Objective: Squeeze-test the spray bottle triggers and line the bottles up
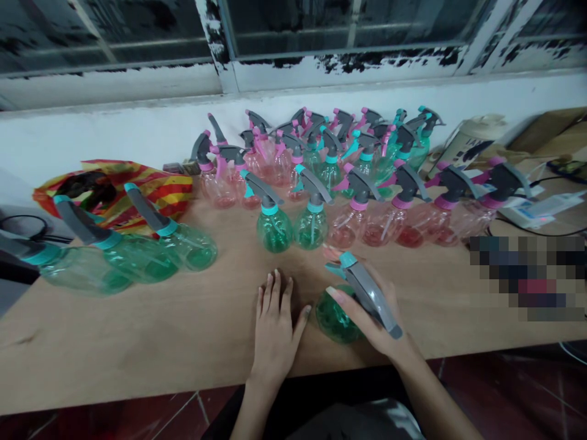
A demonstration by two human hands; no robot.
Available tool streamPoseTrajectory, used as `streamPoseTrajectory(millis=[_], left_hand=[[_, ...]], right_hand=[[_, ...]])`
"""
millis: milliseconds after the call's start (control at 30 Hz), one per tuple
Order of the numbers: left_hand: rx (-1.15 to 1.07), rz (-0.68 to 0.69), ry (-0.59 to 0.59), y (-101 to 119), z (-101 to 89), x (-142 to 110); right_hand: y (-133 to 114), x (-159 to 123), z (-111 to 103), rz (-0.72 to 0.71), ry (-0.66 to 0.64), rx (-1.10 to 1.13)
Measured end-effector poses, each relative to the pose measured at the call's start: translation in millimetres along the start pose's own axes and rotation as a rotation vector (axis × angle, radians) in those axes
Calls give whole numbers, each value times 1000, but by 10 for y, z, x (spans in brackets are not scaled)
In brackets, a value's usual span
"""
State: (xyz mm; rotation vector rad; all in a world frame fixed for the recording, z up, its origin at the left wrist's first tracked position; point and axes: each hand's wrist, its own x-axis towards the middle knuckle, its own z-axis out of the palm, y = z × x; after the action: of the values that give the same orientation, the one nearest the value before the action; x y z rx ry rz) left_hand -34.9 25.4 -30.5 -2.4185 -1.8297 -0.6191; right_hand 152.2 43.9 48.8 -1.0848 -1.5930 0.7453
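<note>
My right hand (373, 311) is wrapped round a green spray bottle (337, 315) with a grey and teal trigger head, close to the table's front edge. The palm hides part of its neck and right side. Flat on the wood, just left of that bottle, lies my left hand (276, 315) with its fingers spread and nothing in them. Beyond the hands stand two green spray bottles (274, 229), and to their right a row of pink spray bottles (376, 226) with pink and grey heads.
Several green spray bottles (188, 244) stand at the left of the table (183, 342). Behind them lies a red and yellow plastic bag (169, 189). More pink and green bottles crowd the wall (137, 134). A power strip (532, 211) with cables and a pale container (474, 140) are at the right.
</note>
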Motion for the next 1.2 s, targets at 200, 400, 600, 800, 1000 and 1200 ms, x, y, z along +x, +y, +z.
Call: streamPoseTrajectory(millis=[200, 400, 600, 800, 1000, 1200], left_hand=[[4, 1, 11, 8, 7, 1], [-17, -2, 5, 3, -2, 0], [-24, -8, 2, 0, 1, -2], [-23, -15, 17, 9, 11, -3], [-21, -9, 17, 9, 7, 1], [-30, -13, 23, 9, 7, -7]], right_hand=[[-7, 4, 2, -6, -2, -14], [1, 3, 15, -14, -26, -1], [-35, 39, -8, -43, -27, -46], [13, 10, 16, -10, 26, -31], [-28, 21, -10, -28, -11, -10], [-36, 29, -7, -50, -19, -39]])
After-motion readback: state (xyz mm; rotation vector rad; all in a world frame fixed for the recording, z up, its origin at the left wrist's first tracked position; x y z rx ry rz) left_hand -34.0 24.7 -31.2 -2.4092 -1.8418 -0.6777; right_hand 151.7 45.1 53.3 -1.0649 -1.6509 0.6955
